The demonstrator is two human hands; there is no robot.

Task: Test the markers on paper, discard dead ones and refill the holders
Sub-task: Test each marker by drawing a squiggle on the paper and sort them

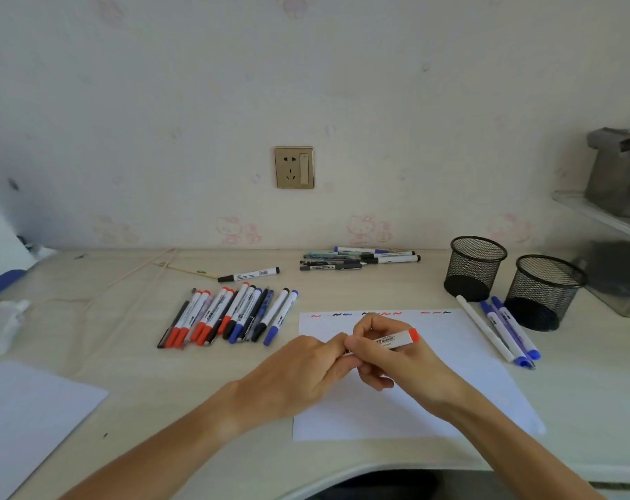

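While both hands met above the test sheet [450,359], the right hand [389,355] curled its fingers round the white barrel of a red whiteboard marker [396,339], whose red end pointed right. The left hand [299,373] had its fingertips closed at the marker's other end, which was hidden between the two hands; I could not tell whether a cap was there. The sheet lay on the pale desk [126,427] and carried red, blue and black squiggles [382,313] along its far edge. Left of it lay a row of red, blue and black markers [227,315], with a single black marker [248,275] just beyond. A second heap of pens [356,259] sat near the wall. Two black mesh holders [475,267] stood at the right, and three blue and white pens [501,328] lay just in front of them.
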